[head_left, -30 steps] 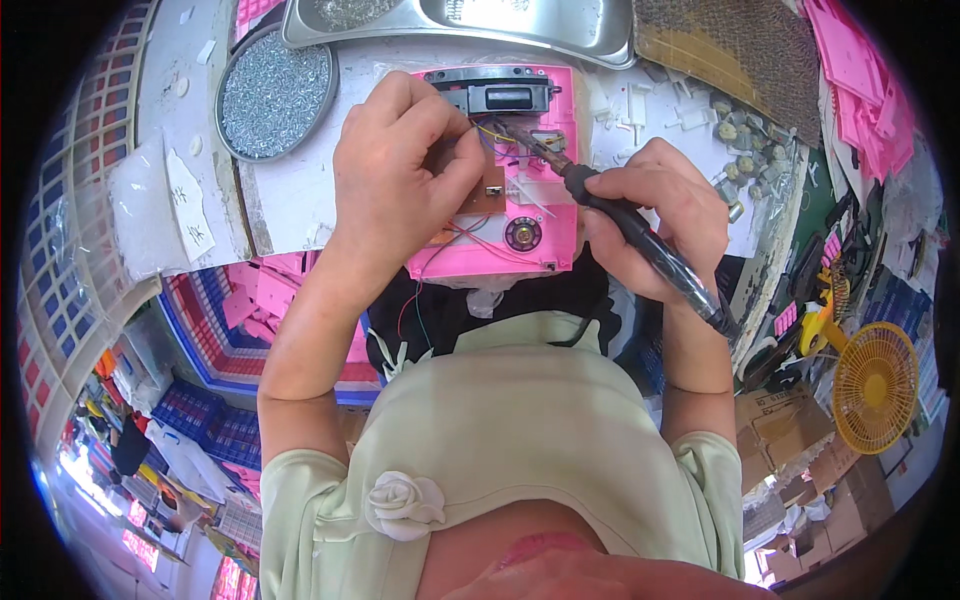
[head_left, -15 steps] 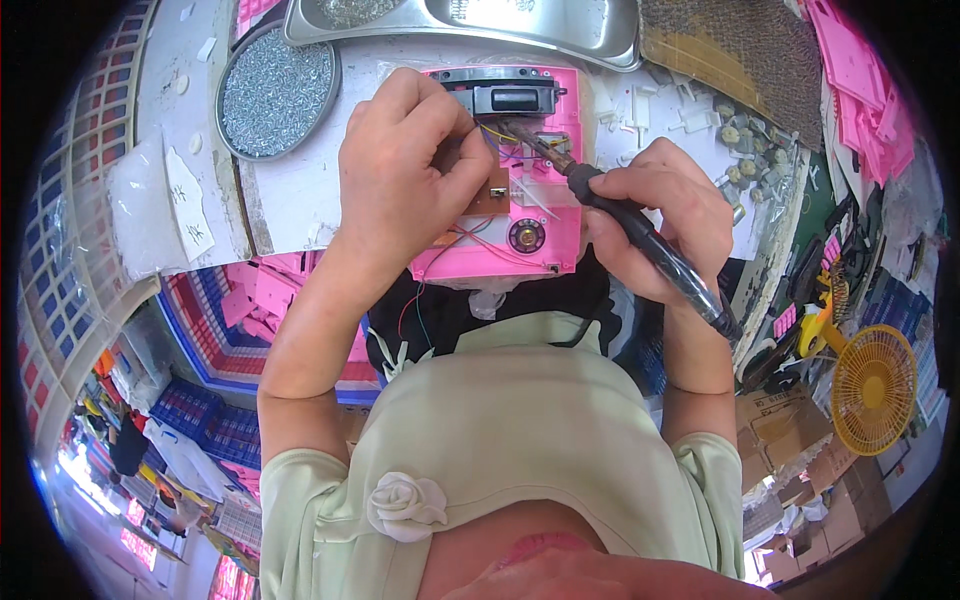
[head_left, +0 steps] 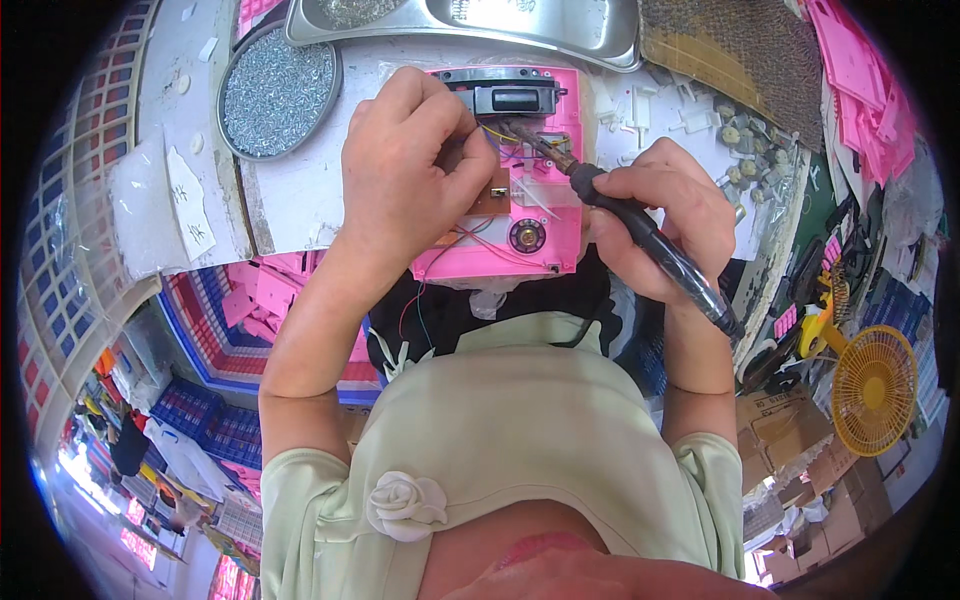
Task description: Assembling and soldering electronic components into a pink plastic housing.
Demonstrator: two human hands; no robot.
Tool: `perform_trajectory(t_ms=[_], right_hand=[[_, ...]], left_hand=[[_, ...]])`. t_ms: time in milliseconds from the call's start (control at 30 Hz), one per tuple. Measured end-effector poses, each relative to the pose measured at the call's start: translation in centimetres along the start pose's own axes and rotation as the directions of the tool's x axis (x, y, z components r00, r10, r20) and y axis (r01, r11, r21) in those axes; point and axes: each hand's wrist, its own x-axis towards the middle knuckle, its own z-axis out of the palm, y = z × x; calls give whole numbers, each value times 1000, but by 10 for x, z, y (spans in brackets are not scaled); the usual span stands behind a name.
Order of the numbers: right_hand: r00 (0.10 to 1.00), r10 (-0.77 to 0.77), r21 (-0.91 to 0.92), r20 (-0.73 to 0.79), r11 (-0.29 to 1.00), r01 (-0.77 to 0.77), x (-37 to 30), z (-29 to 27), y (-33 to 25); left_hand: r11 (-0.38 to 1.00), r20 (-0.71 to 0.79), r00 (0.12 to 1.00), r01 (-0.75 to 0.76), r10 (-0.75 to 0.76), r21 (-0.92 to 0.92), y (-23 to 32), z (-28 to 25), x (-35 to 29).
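Observation:
A pink plastic housing (head_left: pixel 560 235) lies on the white worktop in front of me. Inside it are a black plastic part (head_left: pixel 515 98) along the far edge, a brown circuit board (head_left: pixel 490 203), a small round speaker (head_left: pixel 527 236) and thin coloured wires. My right hand (head_left: pixel 668 215) is closed round the black handle of a soldering iron (head_left: pixel 640 225). Its tip points left and reaches the wires just below the black part. My left hand (head_left: pixel 415 165) is pinched over the housing's left side, beside the tip; whatever lies between its fingers is hidden.
A round dish of small screws (head_left: pixel 279 92) stands at the left, with a metal tray (head_left: pixel 540 35) at the back. Small white parts and metal pieces (head_left: pixel 745 150) lie to the right. Pink parts fill a crate (head_left: pixel 215 345) below left. A yellow fan (head_left: pixel 873 390) is far right.
Both hands have shifted very slightly to the right, the soldering iron along with my right hand. The housing has stayed in place.

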Motion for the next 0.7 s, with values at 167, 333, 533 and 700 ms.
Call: perform_trajectory(t_ms=[167, 333, 533, 700], right_hand=[[1000, -3, 8, 12, 1000, 3, 0, -1, 0], [1000, -15, 12, 2, 1000, 15, -1, -1, -1], [1000, -2, -6, 4, 1000, 2, -2, -4, -3], [1000, -21, -7, -13, 1000, 21, -5, -12, -3]], left_hand=[[1000, 20, 1000, 20, -20, 9, 2, -1, 1], [1000, 18, 1000, 25, -25, 2, 1, 0, 0], [1000, 18, 1000, 26, -26, 10, 2, 0, 1], [1000, 18, 999, 28, -28, 5, 3, -1, 1]])
